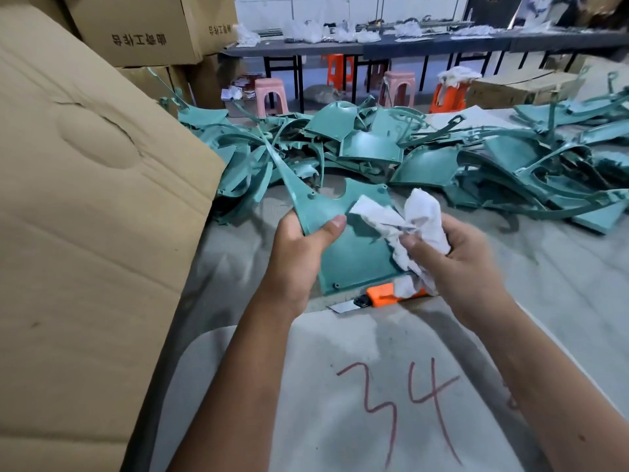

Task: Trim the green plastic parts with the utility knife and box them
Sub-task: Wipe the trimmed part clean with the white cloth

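Observation:
My left hand (301, 250) grips a flat green plastic part (354, 247) by its left edge, thumb on top. My right hand (456, 260) holds a crumpled white cloth (415, 226) against the part's right side. The same hand also holds an orange utility knife (384, 296). Its blade (343, 306) sticks out to the left below the part. A large heap of green plastic parts (391, 148) lies across the grey table (561, 284) beyond my hands.
A big open cardboard box flap (85, 199) fills the left side. More cartons (136, 28) are stacked behind it. A grey sheet marked 34 (391, 403) lies in front of me. Pink and orange stools (398, 86) and a long bench stand at the back.

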A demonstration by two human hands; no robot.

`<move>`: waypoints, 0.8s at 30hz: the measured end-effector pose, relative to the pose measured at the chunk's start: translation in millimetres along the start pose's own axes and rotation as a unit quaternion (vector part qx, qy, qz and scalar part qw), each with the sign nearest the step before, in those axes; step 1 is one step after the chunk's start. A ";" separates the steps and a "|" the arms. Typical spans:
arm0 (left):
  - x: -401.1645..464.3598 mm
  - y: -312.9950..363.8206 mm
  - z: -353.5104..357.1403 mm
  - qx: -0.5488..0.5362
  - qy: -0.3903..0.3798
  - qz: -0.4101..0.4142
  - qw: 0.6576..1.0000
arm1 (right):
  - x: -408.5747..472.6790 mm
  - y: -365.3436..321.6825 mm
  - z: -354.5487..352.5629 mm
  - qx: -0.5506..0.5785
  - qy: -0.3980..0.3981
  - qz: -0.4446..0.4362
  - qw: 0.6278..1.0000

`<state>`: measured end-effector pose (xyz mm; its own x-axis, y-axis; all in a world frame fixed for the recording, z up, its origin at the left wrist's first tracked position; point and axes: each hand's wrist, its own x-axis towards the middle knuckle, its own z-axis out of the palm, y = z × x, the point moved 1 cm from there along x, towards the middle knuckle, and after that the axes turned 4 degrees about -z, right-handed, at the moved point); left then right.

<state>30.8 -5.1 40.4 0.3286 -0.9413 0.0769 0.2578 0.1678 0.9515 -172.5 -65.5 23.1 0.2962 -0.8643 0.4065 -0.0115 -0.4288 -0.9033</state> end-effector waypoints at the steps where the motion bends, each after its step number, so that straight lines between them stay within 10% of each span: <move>1: 0.8 -0.4 0.1 -0.008 -0.006 -0.010 1.000 | -0.8 0.2 0.8 -0.002 0.023 0.007 1.000; 9: -5.5 -1.5 15.2 0.071 0.024 0.093 0.993 | -1.6 1.2 -1.0 -0.126 0.251 -0.028 0.959; 16: -4.5 -9.4 16.7 0.192 0.119 0.155 0.962 | -14.9 -18.7 25.3 -0.235 0.150 -0.292 0.915; 24: -0.6 -6.4 8.4 0.125 0.088 0.139 0.978 | -6.2 -13.2 0.7 -0.166 0.207 -0.165 0.950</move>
<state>21.3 -8.1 36.7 0.5109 -0.8011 0.3119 -0.0871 0.3127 0.9459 -173.5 -54.4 32.4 -0.0633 -0.6679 0.7415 -0.3032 -0.6950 -0.6519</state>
